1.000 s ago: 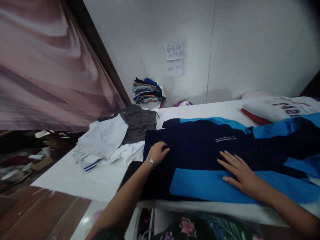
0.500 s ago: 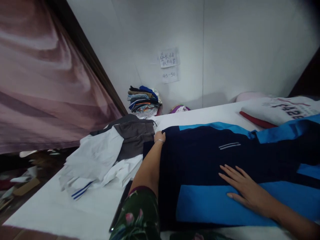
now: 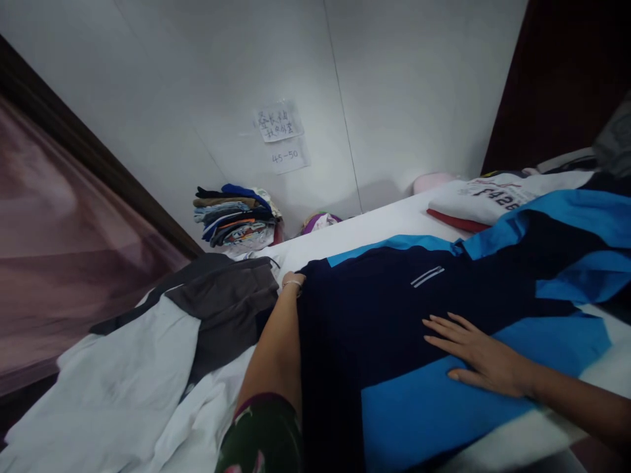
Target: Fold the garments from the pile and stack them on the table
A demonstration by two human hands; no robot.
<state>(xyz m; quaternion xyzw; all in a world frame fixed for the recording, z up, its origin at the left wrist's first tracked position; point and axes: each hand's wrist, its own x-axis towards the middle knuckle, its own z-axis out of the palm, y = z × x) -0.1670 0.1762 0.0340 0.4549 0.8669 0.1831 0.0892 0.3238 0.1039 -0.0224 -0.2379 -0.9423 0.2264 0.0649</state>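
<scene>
A navy jacket [image 3: 365, 309] with bright blue panels and two short pale stripes lies spread over the table, its sleeves toward the right. At its far left corner, my left hand [image 3: 294, 281], with a bracelet at the wrist, is closed on the dark fabric; the fingertips are partly hidden. My right hand [image 3: 473, 355] lies flat on the jacket, fingers spread, where the navy meets the near blue panel.
Grey-brown and white clothes [image 3: 123, 374] lie loosely to the left. Folded clothes [image 3: 236, 217] are stacked by the wall beneath handwritten paper signs [image 3: 280, 135]. A white garment with printed letters [image 3: 488, 200] lies at the back right. A pink curtain [image 3: 64, 263] hangs at left.
The view has swung to the right and tilted. Both hands keep their places on the jacket, the left closed at the corner and the right flat. The jacket's right part looks more bunched.
</scene>
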